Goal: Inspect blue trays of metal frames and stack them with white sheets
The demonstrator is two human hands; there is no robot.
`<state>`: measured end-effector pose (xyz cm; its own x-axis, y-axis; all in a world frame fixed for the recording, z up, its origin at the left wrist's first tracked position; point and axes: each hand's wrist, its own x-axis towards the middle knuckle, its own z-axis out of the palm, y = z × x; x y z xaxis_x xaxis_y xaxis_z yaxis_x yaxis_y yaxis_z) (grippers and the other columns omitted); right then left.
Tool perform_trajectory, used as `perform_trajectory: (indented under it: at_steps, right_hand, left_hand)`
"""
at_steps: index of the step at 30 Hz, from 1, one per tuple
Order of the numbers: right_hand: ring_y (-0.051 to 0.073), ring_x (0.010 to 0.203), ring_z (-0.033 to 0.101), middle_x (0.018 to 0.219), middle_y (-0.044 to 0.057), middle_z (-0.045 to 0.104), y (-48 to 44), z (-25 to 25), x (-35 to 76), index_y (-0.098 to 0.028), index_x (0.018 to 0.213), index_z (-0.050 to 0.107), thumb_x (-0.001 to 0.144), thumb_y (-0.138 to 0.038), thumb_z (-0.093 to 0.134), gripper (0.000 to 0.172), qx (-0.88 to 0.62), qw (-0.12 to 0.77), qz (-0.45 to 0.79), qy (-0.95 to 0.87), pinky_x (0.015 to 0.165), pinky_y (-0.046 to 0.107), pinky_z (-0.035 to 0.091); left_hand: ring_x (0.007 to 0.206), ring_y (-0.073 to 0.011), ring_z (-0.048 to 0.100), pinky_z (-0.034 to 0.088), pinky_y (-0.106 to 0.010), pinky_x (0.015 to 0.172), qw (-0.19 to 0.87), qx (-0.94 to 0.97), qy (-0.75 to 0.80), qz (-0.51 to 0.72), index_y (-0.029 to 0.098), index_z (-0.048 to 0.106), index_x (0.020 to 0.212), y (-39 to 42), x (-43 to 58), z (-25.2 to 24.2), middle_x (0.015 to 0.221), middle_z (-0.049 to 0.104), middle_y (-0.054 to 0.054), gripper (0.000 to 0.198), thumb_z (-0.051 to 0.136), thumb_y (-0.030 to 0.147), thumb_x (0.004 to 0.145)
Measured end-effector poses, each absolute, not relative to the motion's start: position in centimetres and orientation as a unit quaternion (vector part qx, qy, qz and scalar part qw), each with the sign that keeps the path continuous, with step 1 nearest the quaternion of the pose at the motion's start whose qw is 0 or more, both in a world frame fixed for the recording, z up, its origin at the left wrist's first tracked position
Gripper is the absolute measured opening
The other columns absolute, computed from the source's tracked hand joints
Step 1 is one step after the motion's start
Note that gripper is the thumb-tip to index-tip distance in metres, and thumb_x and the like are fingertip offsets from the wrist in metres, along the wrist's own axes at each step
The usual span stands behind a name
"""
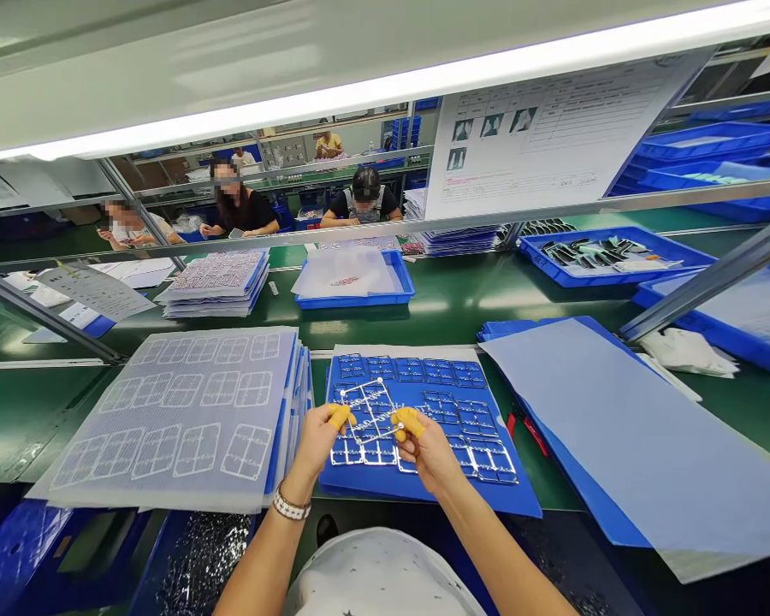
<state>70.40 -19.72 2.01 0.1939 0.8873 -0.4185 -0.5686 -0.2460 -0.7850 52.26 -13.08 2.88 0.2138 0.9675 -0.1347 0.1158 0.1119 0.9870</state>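
Note:
Both of my hands pinch a thin metal grid frame (370, 411) and hold it just above a blue tray sheet (423, 479) filled with several similar frames. My left hand (317, 442) grips the frame's left edge; yellow finger cots cover its fingertips and a bracelet sits on the wrist. My right hand (427, 445) grips the right edge, also with yellow cots. To the left lies a stack of blue sheets (180, 419) covered by translucent film, with frames showing through.
A pile of blue sheets under pale film (622, 436) lies to the right, red-handled cutters (531, 430) beside it. Blue bins (609, 257) and stacked trays (218, 287) stand farther back. Other people sit at work across the green bench (455, 299). A metal rail (385, 235) crosses the view.

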Motion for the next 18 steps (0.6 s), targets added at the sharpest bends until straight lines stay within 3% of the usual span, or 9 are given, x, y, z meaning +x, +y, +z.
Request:
perform_trajectory:
  at_steps: [9,18]
  right_hand:
    - [0.005,0.046,0.025,0.055,-0.003,0.050,-19.75,2.40,70.59,-0.018,0.073,0.062,0.060,-0.052,0.085,0.043,-0.494,0.593,0.613,-0.168,0.043,0.020,0.016]
    - [0.005,0.045,0.027,0.054,-0.002,0.051,-20.04,2.91,70.64,-0.019,0.071,0.062,0.061,-0.056,0.083,0.044,-0.503,0.565,0.619,-0.212,0.044,0.022,0.014]
  left_hand:
    - [0.057,-0.0149,0.047,0.035,-0.030,0.062,0.563,0.535,0.497,0.388,0.020,0.065,0.050,-13.21,52.62,3.02,0.054,0.058,-0.002,0.036,0.069,0.046,0.075]
    - [0.058,-0.0153,0.048,0.035,-0.031,0.061,0.556,0.524,0.496,0.412,0.019,0.072,0.060,-12.98,52.68,2.94,0.057,0.060,-0.002,0.038,0.072,0.054,0.074]
